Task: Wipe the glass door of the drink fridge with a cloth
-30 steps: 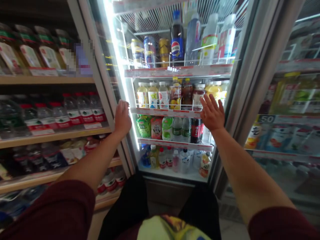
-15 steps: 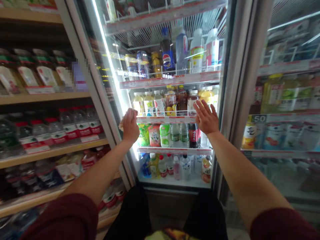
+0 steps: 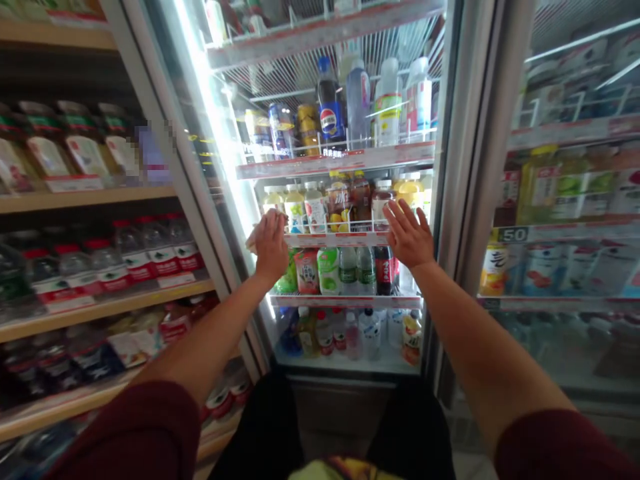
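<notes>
I face an open, lit drinks fridge. My left hand is closed on a pale cloth and pressed against the left end of the red-edged middle shelf rail, just below several yellow juice bottles. My right hand is open with fingers spread, held against the right part of the same rail in front of a dark bottle. Green-labelled bottles stand on the shelf beneath both hands. A Pepsi bottle stands on the shelf above.
The fridge's glass door is swung open at the left, in front of wooden shelves stocked with water bottles. A grey door frame separates this fridge from a closed one at the right. My dark-trousered legs fill the bottom.
My left hand has moved right from the door frame to the left end of the middle shelf, the cloth now showing. My right hand has shifted slightly left along the rail.
</notes>
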Action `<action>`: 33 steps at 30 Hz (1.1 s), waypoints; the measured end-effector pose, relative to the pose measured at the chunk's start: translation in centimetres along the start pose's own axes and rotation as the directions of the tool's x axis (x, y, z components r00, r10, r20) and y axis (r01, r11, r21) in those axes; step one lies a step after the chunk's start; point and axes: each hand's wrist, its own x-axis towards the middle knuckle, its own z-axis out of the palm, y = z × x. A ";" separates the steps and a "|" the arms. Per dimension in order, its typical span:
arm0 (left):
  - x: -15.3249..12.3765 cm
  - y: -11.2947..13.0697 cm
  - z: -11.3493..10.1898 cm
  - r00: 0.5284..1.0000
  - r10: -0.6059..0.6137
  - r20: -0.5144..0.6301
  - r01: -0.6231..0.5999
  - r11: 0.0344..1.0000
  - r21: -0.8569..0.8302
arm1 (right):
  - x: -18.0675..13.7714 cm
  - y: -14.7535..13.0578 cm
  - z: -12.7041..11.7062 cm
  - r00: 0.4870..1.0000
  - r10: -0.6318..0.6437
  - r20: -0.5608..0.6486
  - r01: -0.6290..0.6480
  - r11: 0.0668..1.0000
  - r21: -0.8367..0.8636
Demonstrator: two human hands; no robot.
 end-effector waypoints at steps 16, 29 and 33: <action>4.0 3.7 1.5 0.993 0.112 -0.033 -0.111 0.993 0.027 | -0.2 0.2 0.4 0.990 -0.091 -0.107 0.082 0.993 -0.091; 4.2 6.9 3.3 0.976 0.202 -0.087 -0.205 0.979 -0.024 | -0.4 0.3 0.4 0.998 -0.041 -0.037 0.040 0.999 -0.034; 7.1 8.0 3.6 0.983 0.104 -0.148 -0.119 0.988 -0.095 | -0.4 0.3 0.4 0.998 -0.040 -0.041 0.038 0.998 -0.039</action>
